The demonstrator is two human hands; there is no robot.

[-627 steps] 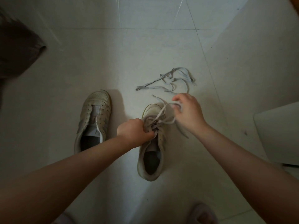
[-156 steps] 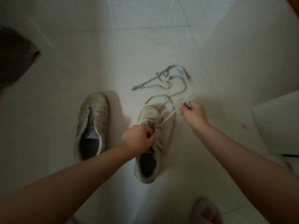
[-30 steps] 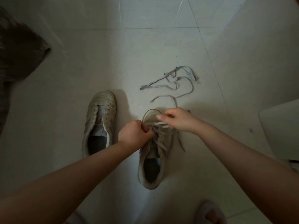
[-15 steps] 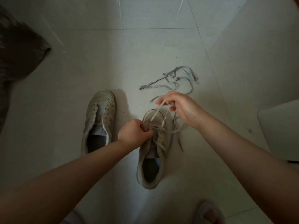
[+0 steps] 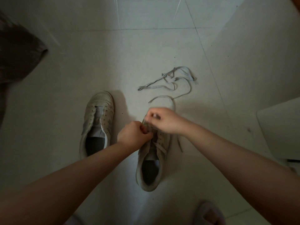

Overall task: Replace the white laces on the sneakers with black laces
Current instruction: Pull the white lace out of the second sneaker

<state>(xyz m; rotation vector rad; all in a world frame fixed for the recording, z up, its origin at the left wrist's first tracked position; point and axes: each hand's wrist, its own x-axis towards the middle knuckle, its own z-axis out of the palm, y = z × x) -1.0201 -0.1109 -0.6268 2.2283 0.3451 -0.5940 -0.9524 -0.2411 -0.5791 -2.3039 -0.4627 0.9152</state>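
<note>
pale floor tiles (image 5: 146, 51) with thin grout lines fill my view, dim and a little glossy, with 2 sneakers side by side on them, toes pointing away from me. my left hand (image 5: 132, 135) is curled tight at the eyelets of the right sneaker (image 5: 151, 166), pinching what looks like a strand of its white lace (image 5: 159, 146). my right hand (image 5: 164, 120) hovers over the toe end with fingers bent and blurred; i judge it nips the lace too, but i cannot tell for sure. the left sneaker (image 5: 97, 122) sits just beside, already without a lace, its tongue bare. 1 pulled lace (image 5: 168, 82) lies in a loose tangle on the tiles beyond the shoes, and a free end of the lace in hand loops out past my right hand. no black laces show anywhere. to do this step well, i think i should steady the shoe with the left hand and draw each crossing out evenly, 1 row at a time from the toe end, so nothing snags in an eyelet. a dark cloth shape (image 5: 17, 54) sits at the far left, a pale flat-topped object (image 5: 280, 127) at the right edge, and a slipper toe (image 5: 209, 213) pokes in at the bottom.
</note>
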